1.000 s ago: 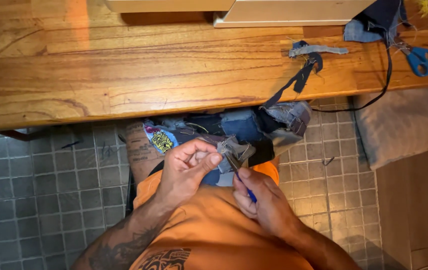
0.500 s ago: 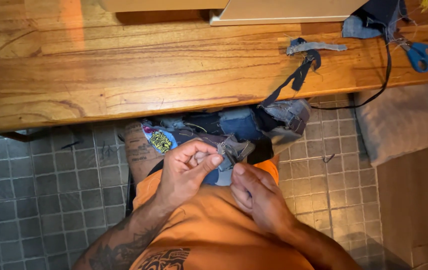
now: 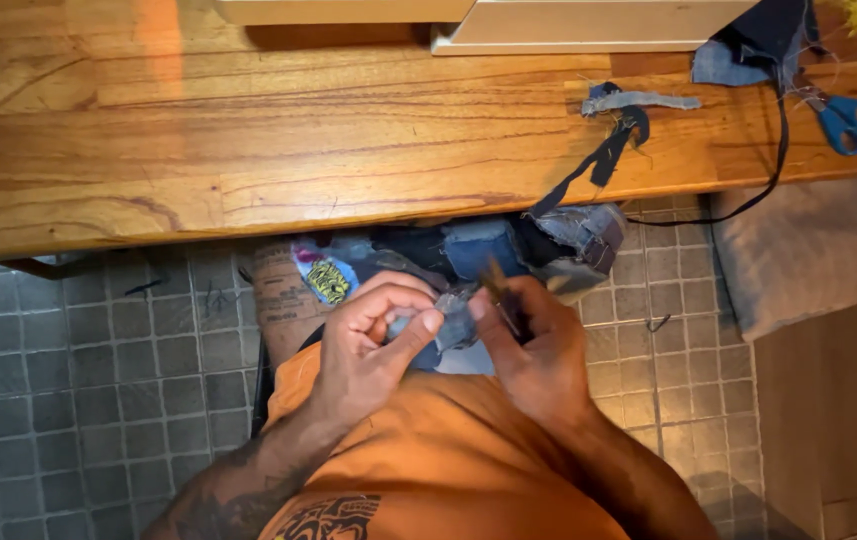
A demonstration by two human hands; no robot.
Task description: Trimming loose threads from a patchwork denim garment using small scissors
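Note:
Over my lap, in front of the orange shirt, my left hand [image 3: 378,335] pinches a small piece of blue denim fabric [image 3: 453,322] between thumb and fingers. My right hand [image 3: 538,345] meets it from the right, fingers closed on a thin dark tool [image 3: 503,300] that points up towards the table edge; what kind of tool it is cannot be made out. Both hands touch the same denim piece. Below them hangs a patchwork denim bundle [image 3: 468,250] with a colourful patch [image 3: 326,278].
A wooden table [image 3: 248,150] spans the top. On it lie denim scraps [image 3: 628,100], a dark strap [image 3: 588,170] hanging over the edge, blue-handled scissors [image 3: 843,118] at the far right and a dark fabric piece [image 3: 758,45]. Grey tiled floor [image 3: 68,380] lies below; a pale mat [image 3: 808,250] sits at the right.
My right hand has risen and closed in against the left hand, bringing the thin tool up to the denim piece. My left hand has kept its pinch.

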